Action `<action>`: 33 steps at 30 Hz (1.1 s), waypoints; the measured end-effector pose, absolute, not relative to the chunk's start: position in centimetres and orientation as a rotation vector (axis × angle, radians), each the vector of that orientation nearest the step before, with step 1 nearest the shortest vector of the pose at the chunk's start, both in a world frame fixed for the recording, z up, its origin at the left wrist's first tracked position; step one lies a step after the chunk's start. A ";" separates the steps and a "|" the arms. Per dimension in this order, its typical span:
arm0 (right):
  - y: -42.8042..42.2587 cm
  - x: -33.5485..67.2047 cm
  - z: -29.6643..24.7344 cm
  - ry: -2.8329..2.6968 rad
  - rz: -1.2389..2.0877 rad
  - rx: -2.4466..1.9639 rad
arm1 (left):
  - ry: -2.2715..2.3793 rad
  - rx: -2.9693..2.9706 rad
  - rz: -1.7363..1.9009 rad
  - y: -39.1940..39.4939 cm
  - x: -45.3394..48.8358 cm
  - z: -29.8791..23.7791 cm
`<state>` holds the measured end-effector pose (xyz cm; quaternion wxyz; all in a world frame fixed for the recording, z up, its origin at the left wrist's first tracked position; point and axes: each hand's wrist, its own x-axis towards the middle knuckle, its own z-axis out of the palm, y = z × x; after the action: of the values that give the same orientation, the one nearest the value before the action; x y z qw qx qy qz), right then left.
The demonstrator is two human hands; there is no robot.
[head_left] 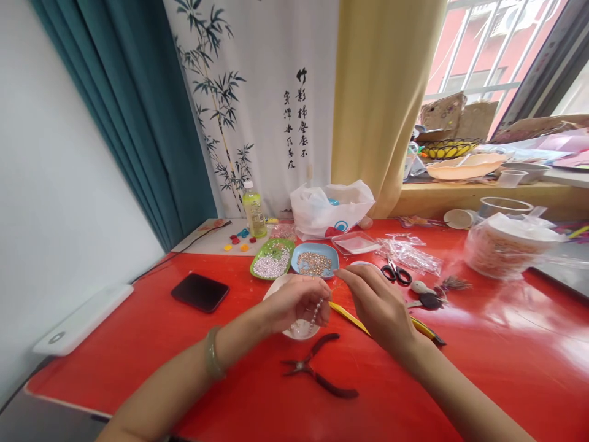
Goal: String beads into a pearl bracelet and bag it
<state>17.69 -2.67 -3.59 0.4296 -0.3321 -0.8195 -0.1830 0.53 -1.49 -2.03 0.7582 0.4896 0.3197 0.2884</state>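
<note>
Head view: your left hand [299, 301] pinches a bead string [316, 313] above the bowl [302, 335]; right hand [380, 301] near it, can't tell if pinching.

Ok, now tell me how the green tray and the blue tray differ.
The green tray holds pale, pearly beads; the blue tray holds mostly gold-coloured beads. The green tray looks longer and lies slanted, while the blue tray looks like a rounded square. In the picture, the green tray sits left of the blue one. Both are shallow.
</note>
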 end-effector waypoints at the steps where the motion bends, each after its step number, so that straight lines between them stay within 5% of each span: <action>1: -2.6 17.7 -3.6 -2.025 -0.457 -0.833 | 0.694 1.053 0.631 -1.5 0.5 -2.0; 11: -1.5 18.1 -2.6 -1.802 -0.033 -1.193 | 0.649 1.066 0.788 -1.7 0.0 -1.0; 22: -0.2 18.0 -9.2 -2.408 -0.083 -1.397 | 0.654 1.224 0.913 -2.8 -0.5 0.7; 33: -0.3 18.4 -4.4 -2.039 0.059 -1.383 | 0.713 1.289 0.987 -3.2 -0.8 1.6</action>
<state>18.41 -0.28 -4.41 0.3322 -0.5294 -0.7803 0.0226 -0.81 -3.18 1.57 0.6321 0.5634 0.3118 0.4311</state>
